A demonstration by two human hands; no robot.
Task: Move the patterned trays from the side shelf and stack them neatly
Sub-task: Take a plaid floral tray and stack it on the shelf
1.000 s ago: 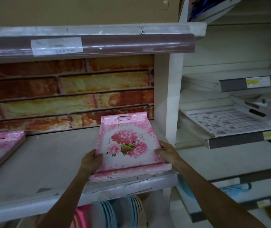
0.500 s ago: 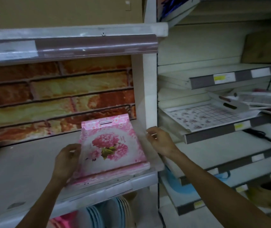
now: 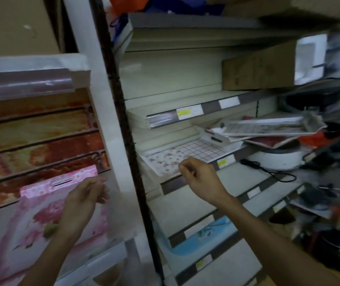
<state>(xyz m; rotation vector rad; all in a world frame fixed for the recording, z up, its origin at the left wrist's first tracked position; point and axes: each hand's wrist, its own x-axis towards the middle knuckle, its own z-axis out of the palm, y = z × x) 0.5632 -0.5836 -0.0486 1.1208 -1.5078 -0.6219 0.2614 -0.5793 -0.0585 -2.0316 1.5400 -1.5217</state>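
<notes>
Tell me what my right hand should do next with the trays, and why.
Probably reach the right hand forward to grip the near edge of the grid-patterned tray on the side shelf. The hand hovers just in front of it holding nothing, and the pink floral tray already lies on the left shelf beneath the left hand.

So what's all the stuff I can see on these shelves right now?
pink floral tray: one, pink with flowers, on the left shelf in front of the brick-pattern backing
grid-pattern tray: one, white with small flowers, on the side shelf at centre
jumbled trays: several, white and dark red, heaped further right
blue tray: one, on a lower shelf
white round appliance: one, with a black cord
cardboard box: one, brown, upper right
left hand: empty, above the pink floral tray
right hand: empty, loosely curled, before the grid-pattern tray
</notes>
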